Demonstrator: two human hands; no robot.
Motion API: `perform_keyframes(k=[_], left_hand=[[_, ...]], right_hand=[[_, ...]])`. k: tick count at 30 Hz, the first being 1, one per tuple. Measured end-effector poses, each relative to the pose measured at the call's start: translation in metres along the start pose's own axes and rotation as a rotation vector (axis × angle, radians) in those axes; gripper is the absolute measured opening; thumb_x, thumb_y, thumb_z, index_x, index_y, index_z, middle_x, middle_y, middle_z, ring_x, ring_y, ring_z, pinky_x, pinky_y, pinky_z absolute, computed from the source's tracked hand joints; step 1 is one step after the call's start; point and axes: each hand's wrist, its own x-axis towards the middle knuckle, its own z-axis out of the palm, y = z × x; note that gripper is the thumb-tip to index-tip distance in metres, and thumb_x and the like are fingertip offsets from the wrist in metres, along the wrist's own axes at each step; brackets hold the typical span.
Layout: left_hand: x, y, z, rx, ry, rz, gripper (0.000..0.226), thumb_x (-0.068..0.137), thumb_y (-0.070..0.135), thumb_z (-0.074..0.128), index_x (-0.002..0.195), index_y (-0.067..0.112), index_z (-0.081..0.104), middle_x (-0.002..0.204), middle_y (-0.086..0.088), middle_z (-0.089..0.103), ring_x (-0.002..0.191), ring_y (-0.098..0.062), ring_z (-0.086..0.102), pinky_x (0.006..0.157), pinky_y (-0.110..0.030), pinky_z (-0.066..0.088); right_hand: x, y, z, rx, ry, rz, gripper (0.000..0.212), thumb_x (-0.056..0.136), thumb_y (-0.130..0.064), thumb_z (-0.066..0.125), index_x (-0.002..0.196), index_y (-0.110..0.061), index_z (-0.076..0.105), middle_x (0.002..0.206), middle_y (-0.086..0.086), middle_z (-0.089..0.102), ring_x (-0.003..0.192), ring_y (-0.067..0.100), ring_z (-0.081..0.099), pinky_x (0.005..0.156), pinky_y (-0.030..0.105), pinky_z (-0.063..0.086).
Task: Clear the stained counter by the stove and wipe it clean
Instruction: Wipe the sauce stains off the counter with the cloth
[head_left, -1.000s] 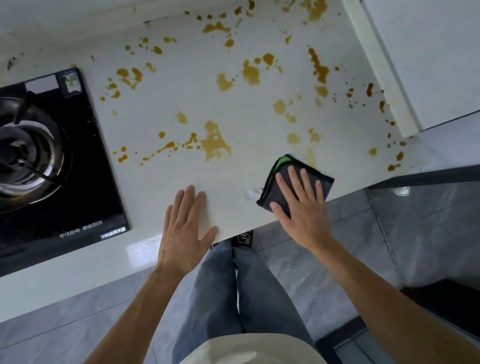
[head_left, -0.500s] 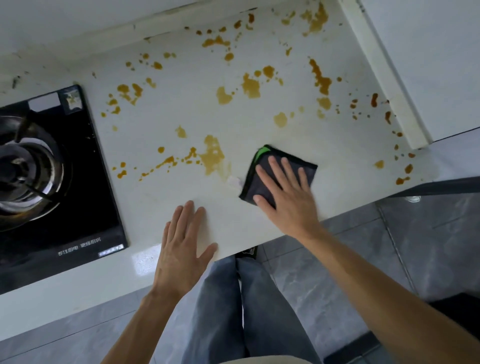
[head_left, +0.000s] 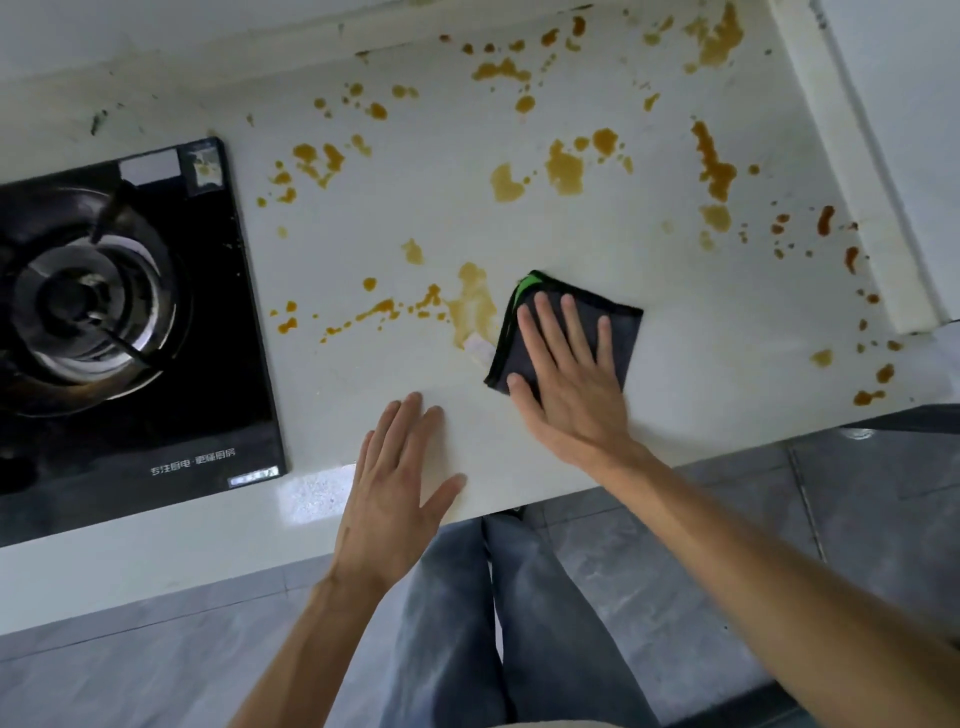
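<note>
A white counter (head_left: 701, 332) is spattered with brown-orange stains (head_left: 563, 166). A folded dark grey cloth (head_left: 621, 332) with a black edge and a green corner lies on it, just right of a large smeared stain (head_left: 470, 306). My right hand (head_left: 569, 374) presses flat on the cloth, fingers spread. My left hand (head_left: 397, 486) rests flat on the counter near the front edge, holding nothing. A small white tag sticks out at the cloth's left side.
A black glass gas stove (head_left: 208, 364) with a metal burner (head_left: 83, 301) fills the left. A raised white ledge (head_left: 852, 171) borders the counter on the right. Grey floor tiles (head_left: 857, 499) and my jeans lie below the counter edge.
My right hand has slid the cloth left and away from the front edge, up against the large stain, which now looks smeared. Stains where the cloth passed are gone. My left hand stays put.
</note>
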Motion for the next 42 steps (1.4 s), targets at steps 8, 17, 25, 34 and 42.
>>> perform_keyframes(k=[8, 17, 25, 34, 42], left_hand=[[-0.001, -0.013, 0.003, 0.140, 0.065, -0.092, 0.075, 0.099, 0.058, 0.056, 0.161, 0.022, 0.035, 0.175, -0.004, 0.019, 0.162, -0.030, 0.014, 0.126, -0.057, 0.028], [-0.006, -0.017, 0.004, 0.113, 0.099, -0.074, 0.073, 0.098, 0.052, 0.063, 0.160, 0.023, 0.039, 0.174, -0.006, 0.020, 0.162, -0.033, 0.016, 0.124, -0.057, 0.030], [-0.042, -0.033, 0.012, 0.151, 0.106, -0.191, 0.071, 0.100, 0.057, 0.056, 0.161, 0.028, 0.036, 0.176, -0.004, 0.016, 0.162, -0.033, 0.014, 0.125, -0.060, 0.026], [-0.042, -0.038, 0.019, 0.100, 0.116, -0.191, 0.071, 0.102, 0.057, 0.047, 0.164, 0.031, 0.026, 0.177, 0.001, 0.006, 0.164, -0.028, 0.004, 0.128, -0.059, 0.020], [-0.042, -0.039, 0.023, 0.095, 0.107, -0.192, 0.071, 0.102, 0.058, 0.047, 0.164, 0.032, 0.025, 0.177, 0.002, 0.007, 0.164, -0.027, 0.005, 0.129, -0.057, 0.018]], right_hand=[[-0.010, -0.040, 0.014, -0.010, 0.017, -0.084, 0.073, 0.103, -0.059, 0.032, 0.167, -0.026, 0.016, 0.175, 0.000, 0.006, 0.162, 0.028, 0.003, 0.126, 0.062, 0.008], [0.050, -0.034, 0.004, -0.048, 0.090, 0.028, 0.071, 0.105, -0.056, 0.030, 0.167, -0.024, 0.017, 0.175, 0.001, 0.010, 0.162, 0.026, 0.007, 0.127, 0.060, 0.009], [0.054, -0.103, 0.015, -0.012, 0.049, -0.257, 0.072, 0.100, -0.059, 0.040, 0.165, -0.031, 0.024, 0.174, -0.002, 0.016, 0.161, 0.026, 0.012, 0.127, 0.059, 0.011], [0.044, -0.107, 0.011, -0.055, 0.029, -0.196, 0.071, 0.104, -0.057, 0.034, 0.167, -0.028, 0.016, 0.175, -0.001, 0.007, 0.162, 0.026, 0.002, 0.127, 0.060, 0.008], [0.110, -0.195, 0.019, -0.010, -0.040, -0.536, 0.069, 0.102, -0.059, 0.034, 0.165, -0.033, 0.022, 0.174, -0.003, 0.018, 0.161, 0.025, 0.012, 0.126, 0.060, 0.011]])
